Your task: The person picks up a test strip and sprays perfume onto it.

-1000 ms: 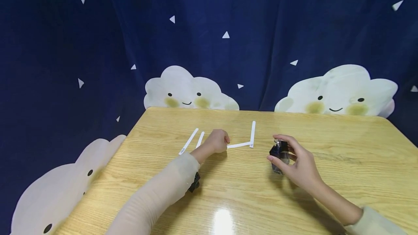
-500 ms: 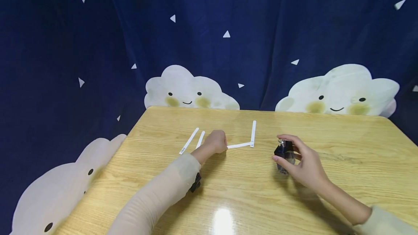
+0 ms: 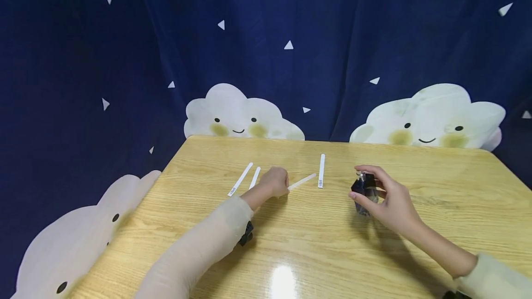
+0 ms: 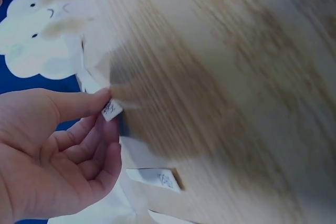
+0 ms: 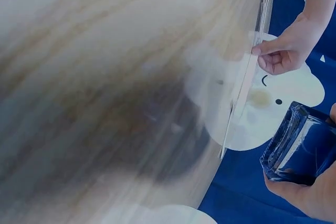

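Navy curtain (image 3: 324, 13), wooden table (image 3: 415, 174), white strip (image 3: 255, 177) — partly behind left forearm (image 3: 216, 234)

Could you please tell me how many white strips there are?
4: the leftmost strip and neighbouring strip left of the left hand, the pinched strip in it, the rightmost strip beyond; others may be hidden.

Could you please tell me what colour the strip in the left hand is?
The strip is white with dark print, clearest in the left wrist view.
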`<state>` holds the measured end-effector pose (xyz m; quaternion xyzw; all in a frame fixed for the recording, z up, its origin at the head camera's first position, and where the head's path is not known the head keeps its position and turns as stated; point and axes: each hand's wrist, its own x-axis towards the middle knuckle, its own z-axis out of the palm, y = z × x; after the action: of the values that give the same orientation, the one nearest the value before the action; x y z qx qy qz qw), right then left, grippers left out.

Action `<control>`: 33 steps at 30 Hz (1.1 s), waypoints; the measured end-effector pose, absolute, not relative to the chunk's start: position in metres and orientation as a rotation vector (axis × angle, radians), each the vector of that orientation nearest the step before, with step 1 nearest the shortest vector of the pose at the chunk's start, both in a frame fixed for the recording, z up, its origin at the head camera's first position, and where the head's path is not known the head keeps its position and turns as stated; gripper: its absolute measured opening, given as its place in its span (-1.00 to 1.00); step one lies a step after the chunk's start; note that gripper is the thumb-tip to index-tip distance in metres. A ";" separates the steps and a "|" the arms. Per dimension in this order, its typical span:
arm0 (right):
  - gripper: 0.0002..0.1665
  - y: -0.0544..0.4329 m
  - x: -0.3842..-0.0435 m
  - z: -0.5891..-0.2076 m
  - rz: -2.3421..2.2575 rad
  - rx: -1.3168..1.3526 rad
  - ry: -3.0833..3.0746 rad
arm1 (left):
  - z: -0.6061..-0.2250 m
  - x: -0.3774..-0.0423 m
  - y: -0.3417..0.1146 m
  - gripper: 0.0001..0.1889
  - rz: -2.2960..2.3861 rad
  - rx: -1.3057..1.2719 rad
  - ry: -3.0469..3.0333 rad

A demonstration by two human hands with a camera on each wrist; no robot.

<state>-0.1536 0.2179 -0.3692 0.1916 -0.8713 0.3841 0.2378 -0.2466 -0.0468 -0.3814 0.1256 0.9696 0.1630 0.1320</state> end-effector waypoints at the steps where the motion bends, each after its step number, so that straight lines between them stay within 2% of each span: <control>1: -0.30 0.218 -0.154 -0.369 1.050 0.523 -2.387 | -0.382 -0.247 -0.049 -0.83 0.489 0.372 2.806; 8: -0.30 0.218 -0.157 -0.360 1.047 0.521 -2.362 | -0.374 -0.240 -0.066 -0.91 0.705 0.472 2.804; 18: -0.27 0.214 -0.164 -0.341 0.895 0.523 -2.316 | -0.359 -0.238 -0.086 -0.87 1.086 0.361 2.693; 33: -0.29 0.187 -0.173 -0.337 0.949 0.547 -2.302 | -0.336 -0.218 -0.085 -0.88 1.204 0.433 2.633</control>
<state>-0.1727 0.1874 -0.3372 0.2053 -0.8637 0.3560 0.2917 -0.2184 -0.0849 -0.3364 0.1472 0.8942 0.4089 0.1071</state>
